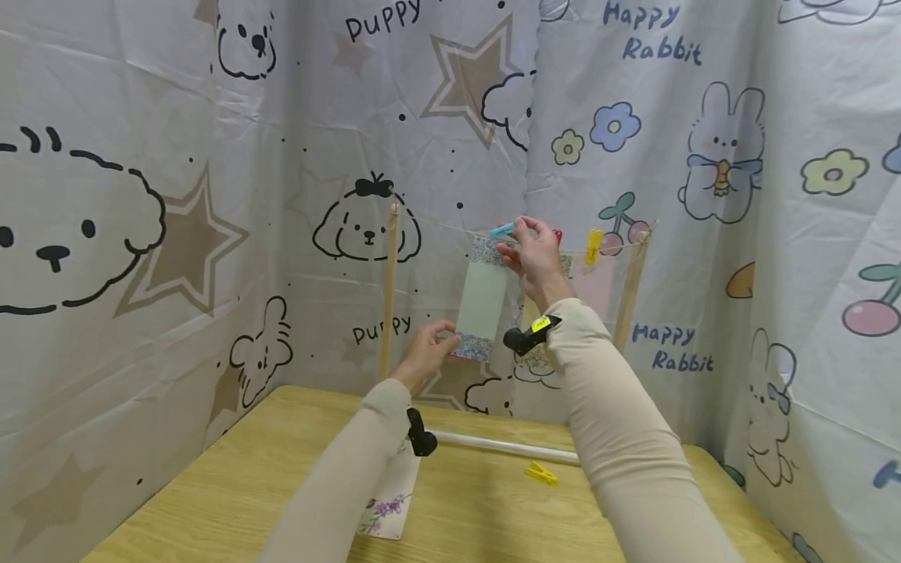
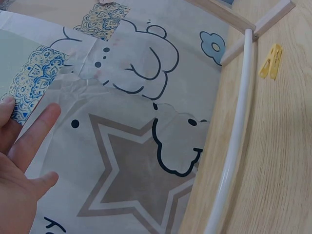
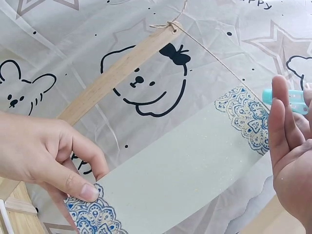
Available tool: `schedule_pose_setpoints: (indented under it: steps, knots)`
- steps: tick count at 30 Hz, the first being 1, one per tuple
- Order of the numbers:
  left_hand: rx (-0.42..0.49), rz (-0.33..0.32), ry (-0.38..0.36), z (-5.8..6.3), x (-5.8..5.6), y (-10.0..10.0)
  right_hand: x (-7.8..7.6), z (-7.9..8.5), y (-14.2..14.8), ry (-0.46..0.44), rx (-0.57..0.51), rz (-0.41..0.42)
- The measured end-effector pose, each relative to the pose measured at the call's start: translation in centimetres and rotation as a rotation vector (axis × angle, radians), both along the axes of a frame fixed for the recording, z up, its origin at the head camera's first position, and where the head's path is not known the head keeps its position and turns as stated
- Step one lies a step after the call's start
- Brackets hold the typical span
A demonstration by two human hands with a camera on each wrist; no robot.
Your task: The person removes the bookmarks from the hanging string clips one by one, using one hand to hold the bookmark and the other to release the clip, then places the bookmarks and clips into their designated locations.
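One white card with printed purple blossoms (image 1: pixel 385 508), flat on the pale wood-grain table (image 1: pixel 232 485), partly hidden by the beige left sleeve (image 1: pixel 334 477). One yellow plastic clothespin (image 1: pixel 541 473), loose beyond. One white round tube (image 1: pixel 503 446). One left hand (image 1: pixel 428 349): grip drawn to a pinch on the lower corner of the pale green paper card with blue lace-patterned ends (image 1: pixel 482 301), its top at the thin twine line (image 1: pixel 443 225). One right hand (image 1: pixel 536 258): grip pinched on a light-blue plastic clothespin (image 1: pixel 502 230) by that top edge; whether its jaws bite cannot be told. Likely faults: green card drops, should the clothespin catch twine alone; slim wooden posts (image 1: pixel 389 297) tilt or pink paper card (image 1: pixel 598 277) shakes, should the twine be tugged.
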State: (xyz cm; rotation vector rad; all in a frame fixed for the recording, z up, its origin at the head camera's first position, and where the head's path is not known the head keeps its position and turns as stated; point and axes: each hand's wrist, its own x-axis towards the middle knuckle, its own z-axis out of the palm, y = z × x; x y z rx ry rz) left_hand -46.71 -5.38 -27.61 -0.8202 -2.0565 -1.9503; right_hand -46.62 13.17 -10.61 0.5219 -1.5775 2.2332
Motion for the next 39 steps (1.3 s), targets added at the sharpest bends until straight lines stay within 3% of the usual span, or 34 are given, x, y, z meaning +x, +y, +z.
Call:
schedule_pose_setpoints:
  steps: [3,13,21,28,34,39]
  knots:
    - [0.022,-0.008,-0.007,-0.2,-0.5,0.2,0.0,0.0,0.0,0.002,-0.004,0.019]
    - [0.021,0.004,0.006,-0.4,-0.5,0.0,-0.1,0.0,0.5,0.013,-0.034,0.064]
    - [-0.050,0.071,0.022,-0.6,-0.5,-0.2,0.1,-0.3,1.1,0.019,0.044,0.062]
    - [0.005,0.012,-0.004,-0.2,-0.2,-0.2,0.3,-0.4,1.5,0.025,0.131,0.038]
    - [-0.032,0.045,-0.012,-0.1,0.0,-0.5,0.4,-0.4,1.9,0.040,0.155,0.030]
    - [-0.041,0.035,-0.021,-0.2,-0.1,-1.0,0.6,-0.6,2.4,0.048,0.185,0.002]
